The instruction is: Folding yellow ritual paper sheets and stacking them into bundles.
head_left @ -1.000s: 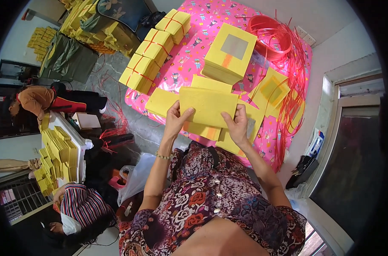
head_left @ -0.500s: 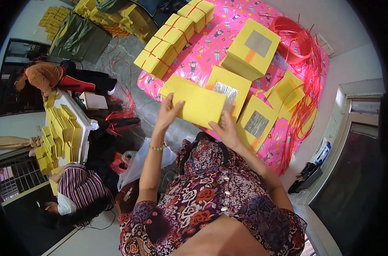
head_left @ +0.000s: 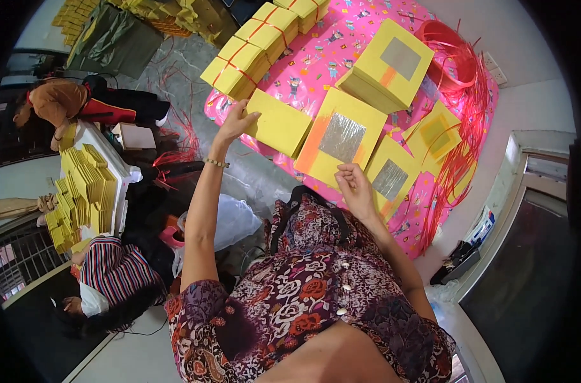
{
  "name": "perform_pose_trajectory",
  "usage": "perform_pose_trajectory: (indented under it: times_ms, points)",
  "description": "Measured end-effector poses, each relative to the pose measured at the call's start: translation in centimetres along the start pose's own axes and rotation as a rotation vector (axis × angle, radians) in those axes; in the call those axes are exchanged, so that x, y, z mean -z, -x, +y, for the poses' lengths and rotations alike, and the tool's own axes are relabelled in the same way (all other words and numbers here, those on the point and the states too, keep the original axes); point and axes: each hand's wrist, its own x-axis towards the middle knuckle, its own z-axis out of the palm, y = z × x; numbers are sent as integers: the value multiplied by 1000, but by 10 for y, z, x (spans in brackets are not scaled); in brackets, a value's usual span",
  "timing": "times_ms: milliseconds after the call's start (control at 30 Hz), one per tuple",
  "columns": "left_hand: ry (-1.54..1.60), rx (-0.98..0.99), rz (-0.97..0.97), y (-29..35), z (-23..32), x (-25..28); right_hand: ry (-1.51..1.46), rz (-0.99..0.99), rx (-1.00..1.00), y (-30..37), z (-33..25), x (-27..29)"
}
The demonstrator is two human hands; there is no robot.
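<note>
A plain yellow stack of joss paper (head_left: 278, 123) lies on the pink patterned cover at the near left. My left hand (head_left: 238, 121) is closed on its left edge, thumb on top. To its right is another yellow joss paper stack (head_left: 315, 156) with a silver foil square and orange bands. My right hand (head_left: 357, 191) is over that stack's near edge, fingers curled in; whether a sheet is between them cannot be made out. A similar foil-marked stack (head_left: 402, 153) lies just right of this hand, and a taller one (head_left: 367, 73) sits behind.
Red-strapped yellow bundles (head_left: 239, 64) line the cover's far left. A red strap coil (head_left: 460, 70) and loose red strips (head_left: 453, 172) lie at the right. Two people work at a white table (head_left: 121, 179) with yellow stacks on the left. A plastic bag (head_left: 230, 223) stands near my left arm.
The plain yellow stack has gone from between both hands down onto the cover, to the left. My right hand has let go of it and moved over the foil-marked stack, now uncovered.
</note>
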Motion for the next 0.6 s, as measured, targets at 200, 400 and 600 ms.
perform_pose_trajectory:
  times_ms: [200, 400, 600]
  points:
    - [-80, -40, 109, -7, -36, -8, -34, 62, -9, 2, 9, 5]
    - [-229, -58, 162, -5, -42, -12, -34, 73, 3, 3, 12, 7]
    - [-802, -418, 460, 13, -1, -36, 30, 92, -7, 4, 13, 11]
